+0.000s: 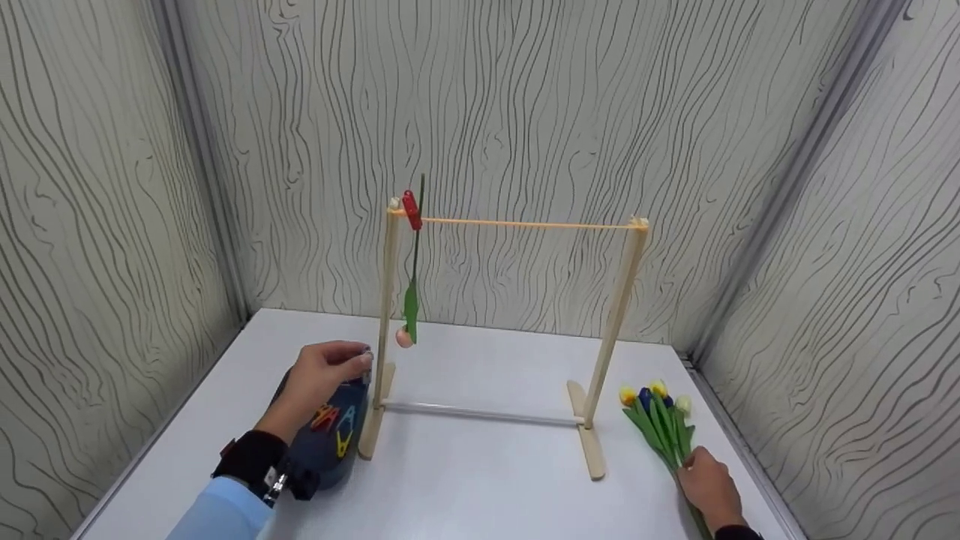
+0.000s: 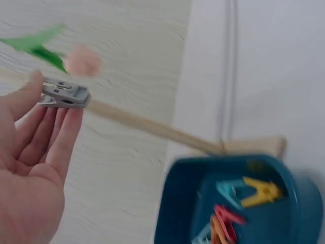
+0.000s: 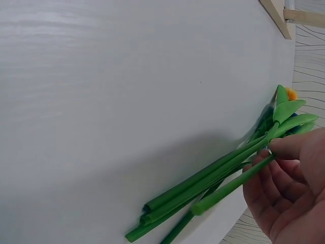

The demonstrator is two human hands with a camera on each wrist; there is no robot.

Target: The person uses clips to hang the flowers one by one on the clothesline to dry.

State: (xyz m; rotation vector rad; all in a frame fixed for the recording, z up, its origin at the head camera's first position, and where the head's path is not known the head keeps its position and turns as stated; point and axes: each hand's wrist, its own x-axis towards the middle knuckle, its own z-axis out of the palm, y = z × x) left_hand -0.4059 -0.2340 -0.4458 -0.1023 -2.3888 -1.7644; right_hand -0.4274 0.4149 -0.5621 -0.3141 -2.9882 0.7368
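Observation:
Thumb and fingertips of my left hand (image 1: 319, 379) pinch a grey clothespin (image 2: 66, 94), held above a dark blue bin (image 1: 319, 461). Inside the bin lie several coloured clothespins, among them a yellow clothespin (image 2: 261, 192) and a red clothespin (image 2: 228, 223). At the right, my right hand (image 1: 711, 484) pinches a green tulip stem (image 3: 233, 184) at a bunch of artificial tulips (image 1: 660, 424) with yellow, blue and white heads. One pink tulip (image 1: 411, 304) hangs head down from an orange string (image 1: 517, 223), clipped by a red clothespin (image 1: 410, 210).
A wooden frame stands mid-table; its left post (image 1: 385, 300) rises next to the bin and its right post (image 1: 616, 322) is nearer the tulips. A pale rod (image 1: 484, 412) joins the posts low down. Wood-patterned walls (image 1: 525, 112) enclose the white table (image 1: 480, 487).

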